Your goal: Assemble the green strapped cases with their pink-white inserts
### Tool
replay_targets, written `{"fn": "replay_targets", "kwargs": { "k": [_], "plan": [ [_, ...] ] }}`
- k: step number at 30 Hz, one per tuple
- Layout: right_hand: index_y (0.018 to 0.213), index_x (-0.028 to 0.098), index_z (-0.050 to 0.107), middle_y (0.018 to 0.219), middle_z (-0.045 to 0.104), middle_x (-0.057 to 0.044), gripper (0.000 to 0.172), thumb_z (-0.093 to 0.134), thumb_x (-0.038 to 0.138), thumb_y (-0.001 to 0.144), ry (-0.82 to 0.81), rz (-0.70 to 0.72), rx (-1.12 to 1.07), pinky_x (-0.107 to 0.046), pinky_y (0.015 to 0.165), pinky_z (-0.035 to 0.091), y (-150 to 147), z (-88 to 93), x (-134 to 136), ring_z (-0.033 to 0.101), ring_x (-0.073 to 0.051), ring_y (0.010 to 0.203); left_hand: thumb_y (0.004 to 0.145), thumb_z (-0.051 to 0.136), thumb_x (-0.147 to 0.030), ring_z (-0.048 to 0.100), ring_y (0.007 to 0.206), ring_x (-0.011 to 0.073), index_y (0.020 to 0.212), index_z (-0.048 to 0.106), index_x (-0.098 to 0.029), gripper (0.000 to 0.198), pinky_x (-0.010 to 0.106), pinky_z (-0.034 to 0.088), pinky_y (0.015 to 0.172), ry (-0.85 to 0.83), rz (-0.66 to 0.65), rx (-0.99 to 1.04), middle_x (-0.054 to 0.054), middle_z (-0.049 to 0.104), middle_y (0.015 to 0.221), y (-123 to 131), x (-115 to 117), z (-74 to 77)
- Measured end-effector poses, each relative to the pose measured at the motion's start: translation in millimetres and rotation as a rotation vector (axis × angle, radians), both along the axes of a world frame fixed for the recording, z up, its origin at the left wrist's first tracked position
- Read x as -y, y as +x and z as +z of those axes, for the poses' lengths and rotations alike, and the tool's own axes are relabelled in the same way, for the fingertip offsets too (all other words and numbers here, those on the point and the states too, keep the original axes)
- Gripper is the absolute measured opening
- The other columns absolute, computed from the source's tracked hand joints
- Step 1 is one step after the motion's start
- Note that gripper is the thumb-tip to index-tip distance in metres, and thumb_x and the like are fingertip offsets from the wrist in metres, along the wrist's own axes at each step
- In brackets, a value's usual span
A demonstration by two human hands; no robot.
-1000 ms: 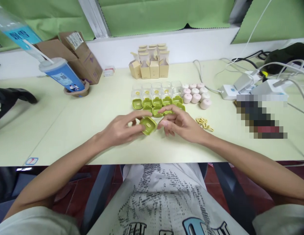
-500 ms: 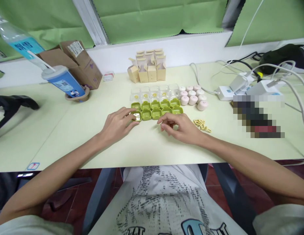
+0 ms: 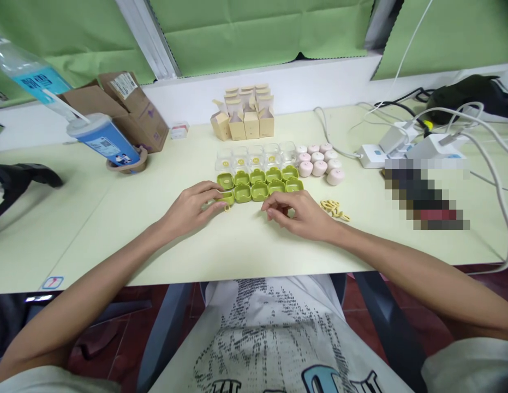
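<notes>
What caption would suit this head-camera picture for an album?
Left hand touches the end green case; right hand curls nearby over the table.

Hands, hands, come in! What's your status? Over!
Left hand: fingertips at corner green case. Right hand: curled on table, contents unclear. Rings lie apart, to its right.

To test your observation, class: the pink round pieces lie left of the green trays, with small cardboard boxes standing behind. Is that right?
No. The head view shows the pink round pieces lying right of the green trays; the small cardboard boxes do stand behind.
</notes>
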State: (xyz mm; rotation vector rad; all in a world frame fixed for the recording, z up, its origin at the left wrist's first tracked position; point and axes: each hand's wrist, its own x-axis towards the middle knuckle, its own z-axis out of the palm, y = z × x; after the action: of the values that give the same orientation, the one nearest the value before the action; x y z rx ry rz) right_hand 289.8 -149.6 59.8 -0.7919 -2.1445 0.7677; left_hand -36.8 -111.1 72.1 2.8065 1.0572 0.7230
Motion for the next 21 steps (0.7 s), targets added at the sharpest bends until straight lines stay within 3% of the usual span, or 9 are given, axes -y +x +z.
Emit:
{"fn": "replay_targets", "kwargs": {
  "k": [4, 9, 12, 16, 21],
  "plan": [
    [0.103, 0.017, 0.075, 0.079, 0.076, 0.001, 0.017, 0.059, 0.021, 0.102, 0.001, -0.004, 0.011, -0.029, 0.066, 0.046, 0, 0.8, 0, 0.065, -0.012, 0.065, 0.114, 0.057, -0.049, 0.078, 0.108, 0.0255, 0.106, 0.081, -0.02, 0.038, 0.041, 0.065, 0.096, 0.033, 0.048, 0.005, 0.01, 0.08, 0.119, 0, -1, -1.2],
    [0.104, 0.016, 0.076, 0.078, 0.074, 0.001, 0.017, 0.059, 0.021, 0.102, 0.014, -0.005, 0.017, -0.028, 0.066, 0.045, 0, 1.2, 0, 0.063, -0.012, 0.065, 0.113, 0.062, -0.041, 0.077, 0.106, 0.0246, 0.103, 0.077, -0.02, 0.028, 0.041, 0.065, 0.093, 0.102, 0.0, -0.035, 0.01, 0.079, 0.117, -3, 4, -0.1],
    [0.104, 0.016, 0.076, 0.079, 0.075, 0.0, 0.017, 0.059, 0.02, 0.102, 0.025, -0.001, 0.011, -0.027, 0.066, 0.045, 0, 0.7, 0, 0.063, -0.011, 0.065, 0.108, 0.069, -0.035, 0.074, 0.106, 0.0256, 0.097, 0.075, -0.022, 0.019, 0.042, 0.065, 0.087, 0.265, 0.009, -0.072, 0.009, 0.079, 0.12, -5, 16, 1.5],
    [0.102, 0.016, 0.075, 0.076, 0.072, 0.002, 0.017, 0.059, 0.02, 0.102, 0.058, 0.002, 0.011, -0.027, 0.065, 0.044, 0, -0.5, 1, 0.059, -0.01, 0.062, 0.104, 0.075, -0.025, 0.072, 0.121, 0.029, 0.099, 0.07, -0.022, 0.008, 0.047, 0.067, 0.093, 0.478, 0.07, -0.079, 0.013, 0.071, 0.14, -5, 25, 2.6],
    [0.102, 0.016, 0.076, 0.073, 0.069, 0.003, 0.015, 0.061, 0.019, 0.102, 0.079, 0.007, 0.013, -0.026, 0.064, 0.043, 0, -0.8, 1, 0.056, -0.009, 0.061, 0.11, 0.065, -0.025, 0.074, 0.119, 0.0271, 0.106, 0.064, -0.021, 0.005, 0.046, 0.067, 0.097, 0.372, 0.027, -0.143, 0.015, 0.068, 0.141, -1, 24, -6.8]
  ]
}}
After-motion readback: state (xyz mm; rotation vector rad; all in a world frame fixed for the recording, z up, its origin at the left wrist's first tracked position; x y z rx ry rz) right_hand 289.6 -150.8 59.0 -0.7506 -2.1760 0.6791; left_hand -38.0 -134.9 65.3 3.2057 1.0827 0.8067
